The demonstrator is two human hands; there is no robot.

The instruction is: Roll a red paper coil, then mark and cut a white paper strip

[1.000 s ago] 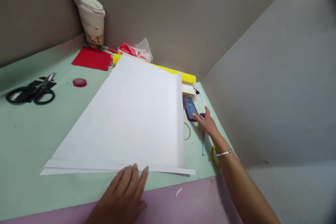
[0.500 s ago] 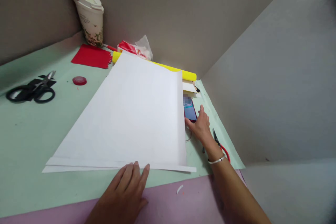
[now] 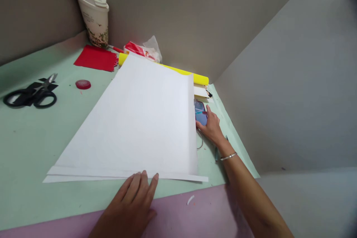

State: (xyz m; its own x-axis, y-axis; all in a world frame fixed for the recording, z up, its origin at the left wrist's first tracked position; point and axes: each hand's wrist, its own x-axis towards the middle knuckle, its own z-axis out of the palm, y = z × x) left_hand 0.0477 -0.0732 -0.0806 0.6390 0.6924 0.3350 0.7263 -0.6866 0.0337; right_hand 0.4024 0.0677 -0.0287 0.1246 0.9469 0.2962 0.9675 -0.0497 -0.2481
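A large sheet of white paper (image 3: 139,119) lies across the table, with folded strips along its near edge. My left hand (image 3: 131,200) rests on that near edge, its fingers stretched out flat. On the right, a phone (image 3: 200,111) with a lit screen is partly covered by the paper's right edge. My right hand (image 3: 211,125) grips the phone at its near right corner, thumb at the bottom edge and fingers along the side. A silver bangle is on the right wrist. A thin ring-shaped loop (image 3: 201,141) pokes out from under the paper.
Black-handled scissors (image 3: 44,93) lie at left, near a red tape roll (image 3: 83,84) and red paper (image 3: 96,58). A white lidded cup (image 3: 96,22), a plastic packet (image 3: 143,51) and a yellow roll (image 3: 199,79) sit along the back wall. A paper scrap (image 3: 190,199) lies in front.
My right hand has shifted slightly up and left and closed in on the phone's edge. Its forearm now covers the red-handled scissors. The left hand stays on the paper.
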